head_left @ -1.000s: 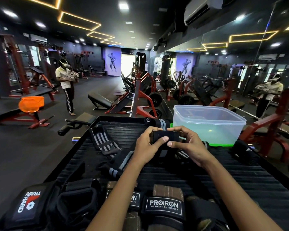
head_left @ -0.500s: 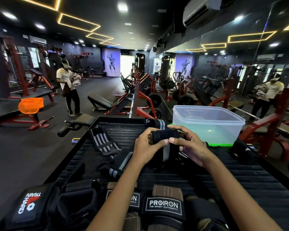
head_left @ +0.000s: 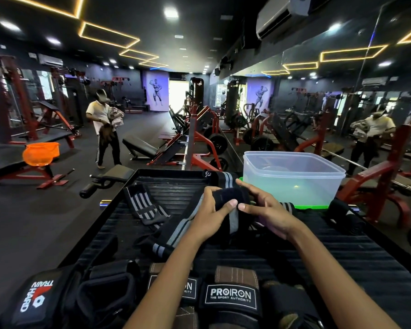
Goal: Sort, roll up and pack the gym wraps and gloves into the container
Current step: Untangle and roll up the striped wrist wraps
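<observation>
Hands: both held one black-and-grey wrap, thumbs nearly meeting on it; left hand (head_left: 211,214) gripped the left end of the roll, right hand (head_left: 268,212) pinched the right end.
Near edge: gym gloves (head_left: 230,298) lay in a row on the black ribbed surface (head_left: 365,257), under the forearms and not touched.
Wrap in hand (head_left: 231,198): the roll's long axis ran left to right between the hands, raised off the surface; its grey-striped tail hung down from the roll, and probably ran on toward the near left, though the left hand hid the join.
Loose wraps: a striped wrap (head_left: 144,206) lay flat, farther left; a rolled wrap (head_left: 220,178) sat just beyond the hands.
Container (head_left: 292,176): clear tub, lid off, beyond and to the right of the roll; the right hand was the nearer one, so the drop looked like a short reach forward and right.
Progress: early by my judgement, with the tub apparently empty.
</observation>
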Action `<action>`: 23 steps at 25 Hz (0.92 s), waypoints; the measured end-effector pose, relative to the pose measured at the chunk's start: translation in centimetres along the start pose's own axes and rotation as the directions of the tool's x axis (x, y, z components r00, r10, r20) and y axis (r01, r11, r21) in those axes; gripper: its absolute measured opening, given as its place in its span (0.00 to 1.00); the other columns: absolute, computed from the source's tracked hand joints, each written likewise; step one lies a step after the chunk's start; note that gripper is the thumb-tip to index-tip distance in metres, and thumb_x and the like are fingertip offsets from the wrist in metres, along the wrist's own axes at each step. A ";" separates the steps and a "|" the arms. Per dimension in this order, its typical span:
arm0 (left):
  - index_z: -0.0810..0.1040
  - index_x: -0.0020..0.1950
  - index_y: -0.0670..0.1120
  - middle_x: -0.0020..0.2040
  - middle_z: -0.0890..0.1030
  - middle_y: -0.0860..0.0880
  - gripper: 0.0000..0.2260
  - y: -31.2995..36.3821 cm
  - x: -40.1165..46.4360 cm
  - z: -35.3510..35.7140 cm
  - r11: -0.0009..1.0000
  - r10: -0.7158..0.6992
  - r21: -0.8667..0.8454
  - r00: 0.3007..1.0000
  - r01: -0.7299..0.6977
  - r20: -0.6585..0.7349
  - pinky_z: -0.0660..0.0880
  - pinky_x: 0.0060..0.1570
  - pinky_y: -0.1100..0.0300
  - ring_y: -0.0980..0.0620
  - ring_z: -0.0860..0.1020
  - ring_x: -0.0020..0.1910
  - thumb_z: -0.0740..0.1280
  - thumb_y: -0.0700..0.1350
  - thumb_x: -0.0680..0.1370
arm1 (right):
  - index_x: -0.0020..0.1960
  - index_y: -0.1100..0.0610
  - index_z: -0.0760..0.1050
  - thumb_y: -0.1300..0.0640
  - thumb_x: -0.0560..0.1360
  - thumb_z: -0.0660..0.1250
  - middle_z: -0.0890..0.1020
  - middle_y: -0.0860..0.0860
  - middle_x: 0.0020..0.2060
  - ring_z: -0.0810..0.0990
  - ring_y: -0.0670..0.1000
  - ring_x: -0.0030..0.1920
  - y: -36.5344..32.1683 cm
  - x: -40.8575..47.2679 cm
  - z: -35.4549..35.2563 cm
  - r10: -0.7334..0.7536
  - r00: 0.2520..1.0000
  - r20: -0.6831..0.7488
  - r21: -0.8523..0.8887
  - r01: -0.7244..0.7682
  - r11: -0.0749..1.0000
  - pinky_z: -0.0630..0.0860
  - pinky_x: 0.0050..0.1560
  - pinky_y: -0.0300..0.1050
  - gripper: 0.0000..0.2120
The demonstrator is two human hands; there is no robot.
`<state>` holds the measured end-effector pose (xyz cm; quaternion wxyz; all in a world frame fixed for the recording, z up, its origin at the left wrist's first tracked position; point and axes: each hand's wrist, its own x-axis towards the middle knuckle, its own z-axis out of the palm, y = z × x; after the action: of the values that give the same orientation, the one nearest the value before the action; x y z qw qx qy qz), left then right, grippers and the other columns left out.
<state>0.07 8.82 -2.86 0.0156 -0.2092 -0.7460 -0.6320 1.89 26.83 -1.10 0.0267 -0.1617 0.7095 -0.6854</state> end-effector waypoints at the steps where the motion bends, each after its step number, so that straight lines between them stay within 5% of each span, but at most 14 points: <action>1: 0.67 0.59 0.46 0.57 0.78 0.50 0.15 0.1 0.0 0.0 0.999 -0.017 -0.034 1.000 0.017 0.002 0.71 0.51 0.67 0.57 0.76 0.56 0.68 0.48 0.78 | 0.70 0.53 0.71 0.67 0.72 0.69 0.81 0.51 0.60 0.79 0.50 0.62 0.0 0.0 0.0 -0.029 0.999 -0.029 -0.010 0.029 1.000 0.75 0.63 0.45 0.28; 4: 0.72 0.58 0.47 0.55 0.80 0.50 0.16 0.3 -0.1 0.0 0.993 -0.046 -0.111 0.999 0.042 -0.029 0.74 0.53 0.62 0.55 0.78 0.56 0.70 0.53 0.75 | 0.60 0.56 0.78 0.60 0.70 0.73 0.83 0.57 0.53 0.82 0.56 0.54 0.1 0.1 0.1 -0.053 0.993 -0.104 0.012 0.055 0.998 0.79 0.52 0.46 0.18; 7: 0.73 0.60 0.52 0.55 0.80 0.56 0.17 0.1 0.0 -0.3 0.995 0.006 -0.098 0.999 -0.009 -0.033 0.73 0.58 0.62 0.60 0.77 0.56 0.72 0.52 0.74 | 0.55 0.56 0.81 0.48 0.67 0.77 0.81 0.61 0.49 0.77 0.57 0.45 0.5 0.4 0.3 -0.034 0.986 -0.165 -0.061 0.024 0.998 0.75 0.38 0.41 0.21; 9: 0.74 0.60 0.53 0.54 0.81 0.55 0.17 0.0 0.1 -0.6 0.996 0.044 -0.077 0.999 -0.045 -0.025 0.75 0.58 0.59 0.58 0.79 0.55 0.73 0.50 0.73 | 0.55 0.57 0.81 0.48 0.68 0.74 0.81 0.64 0.50 0.78 0.54 0.44 0.5 0.5 0.5 -0.027 0.983 -0.182 -0.048 0.019 0.999 0.74 0.35 0.39 0.19; 14: 0.78 0.53 0.52 0.50 0.83 0.54 0.23 -0.2 0.3 -0.5 0.998 0.053 -0.023 0.990 -0.057 -0.129 0.76 0.59 0.49 0.56 0.80 0.54 0.71 0.63 0.64 | 0.60 0.55 0.78 0.57 0.71 0.72 0.83 0.55 0.52 0.82 0.47 0.47 0.1 0.1 0.5 -0.063 0.989 -0.135 -0.024 0.061 0.998 0.76 0.36 0.37 0.18; 18: 0.79 0.50 0.53 0.49 0.84 0.53 0.23 -0.2 0.4 -0.3 0.997 0.020 -0.071 0.985 -0.032 -0.169 0.76 0.59 0.47 0.55 0.81 0.52 0.72 0.66 0.62 | 0.59 0.56 0.78 0.56 0.66 0.79 0.82 0.60 0.54 0.82 0.56 0.55 0.3 0.2 0.4 -0.097 0.986 -0.137 -0.013 0.096 0.995 0.77 0.50 0.51 0.23; 23: 0.76 0.61 0.56 0.59 0.81 0.52 0.23 0.0 0.2 -0.4 0.986 0.092 -0.136 0.993 -0.100 -0.069 0.75 0.59 0.59 0.56 0.79 0.59 0.76 0.54 0.67 | 0.53 0.59 0.81 0.47 0.64 0.80 0.80 0.70 0.50 0.79 0.61 0.49 0.3 0.4 0.6 -0.079 0.964 -0.255 0.039 0.092 0.995 0.71 0.50 0.58 0.23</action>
<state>-0.27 8.46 -2.71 0.0547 -0.2258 -0.6883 -0.6873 1.64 26.11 -1.34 -0.0896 -0.1029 0.6820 -0.7185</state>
